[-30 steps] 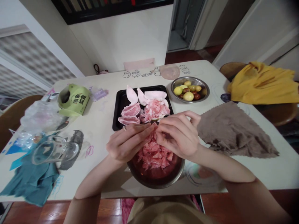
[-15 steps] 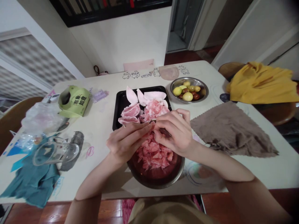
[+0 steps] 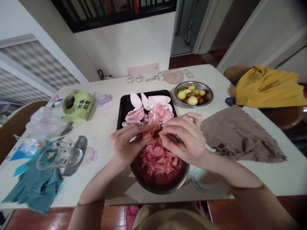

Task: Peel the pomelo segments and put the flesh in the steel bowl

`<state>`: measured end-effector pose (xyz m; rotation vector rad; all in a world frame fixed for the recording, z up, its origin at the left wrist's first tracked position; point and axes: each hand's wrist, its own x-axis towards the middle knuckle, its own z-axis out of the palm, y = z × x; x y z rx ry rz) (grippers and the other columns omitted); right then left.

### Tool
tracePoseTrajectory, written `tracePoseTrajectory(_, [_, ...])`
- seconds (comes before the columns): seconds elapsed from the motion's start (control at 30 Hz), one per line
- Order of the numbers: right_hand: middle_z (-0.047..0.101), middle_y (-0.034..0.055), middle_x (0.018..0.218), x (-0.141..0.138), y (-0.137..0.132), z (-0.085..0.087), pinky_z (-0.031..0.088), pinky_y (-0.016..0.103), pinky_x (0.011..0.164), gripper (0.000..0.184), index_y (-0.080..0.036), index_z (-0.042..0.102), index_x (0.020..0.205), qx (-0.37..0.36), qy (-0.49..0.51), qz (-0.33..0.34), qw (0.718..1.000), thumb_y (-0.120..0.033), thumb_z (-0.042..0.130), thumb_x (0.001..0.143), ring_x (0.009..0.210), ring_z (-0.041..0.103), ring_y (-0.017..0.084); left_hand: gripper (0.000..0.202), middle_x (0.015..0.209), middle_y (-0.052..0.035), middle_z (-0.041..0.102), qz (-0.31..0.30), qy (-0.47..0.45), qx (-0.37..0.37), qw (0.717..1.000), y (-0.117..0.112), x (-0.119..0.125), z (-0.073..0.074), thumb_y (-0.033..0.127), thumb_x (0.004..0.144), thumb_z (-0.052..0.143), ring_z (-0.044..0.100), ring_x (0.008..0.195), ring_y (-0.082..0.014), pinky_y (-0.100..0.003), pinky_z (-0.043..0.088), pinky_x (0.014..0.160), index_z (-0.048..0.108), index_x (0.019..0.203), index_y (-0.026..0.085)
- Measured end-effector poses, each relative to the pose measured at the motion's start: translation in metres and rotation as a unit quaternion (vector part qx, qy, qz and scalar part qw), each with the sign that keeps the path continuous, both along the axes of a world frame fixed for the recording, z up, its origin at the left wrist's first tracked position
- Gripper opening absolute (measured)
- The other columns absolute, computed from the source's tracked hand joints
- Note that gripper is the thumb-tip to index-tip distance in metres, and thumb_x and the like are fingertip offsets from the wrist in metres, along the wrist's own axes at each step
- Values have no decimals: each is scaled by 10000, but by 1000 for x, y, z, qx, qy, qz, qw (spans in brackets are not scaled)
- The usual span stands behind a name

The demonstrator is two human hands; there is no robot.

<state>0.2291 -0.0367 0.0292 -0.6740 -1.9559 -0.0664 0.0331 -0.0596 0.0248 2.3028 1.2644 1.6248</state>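
Left hand (image 3: pixel 125 142): clamping red pulp (image 3: pixel 151 131), now showing more, at twelve o'clock above bowl (image 3: pixel 160 192); right hand (image 3: pixel 186 138): hovering at two, grip untellable; separating seemingly progressing.

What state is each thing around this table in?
Left hand: pinching pink pulp
Right hand: curled, grip unclear
Nearest bowl: partly filled with pink pulp
Black tray: holding peel and pink pulp
Small bowl: holding fruit
Brown cloth: spread, creased
Yellow cloth: draped over chair
Teal cloth: crumpled, overhanging table edge
Green packaging: opening showing
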Motion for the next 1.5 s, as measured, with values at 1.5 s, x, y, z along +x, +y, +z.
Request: tracePoseTrajectory(1.5, [800,-25,927,-4,24,-19,426,423,959,127,-240,685,1035,33,-38,-34,998,-226,718,914,911,723,190,129,965,-37,804,-32,-159,-188,969,11,5,-6,167,826,817,785,864,-128,-164,641,705,728,919,175])
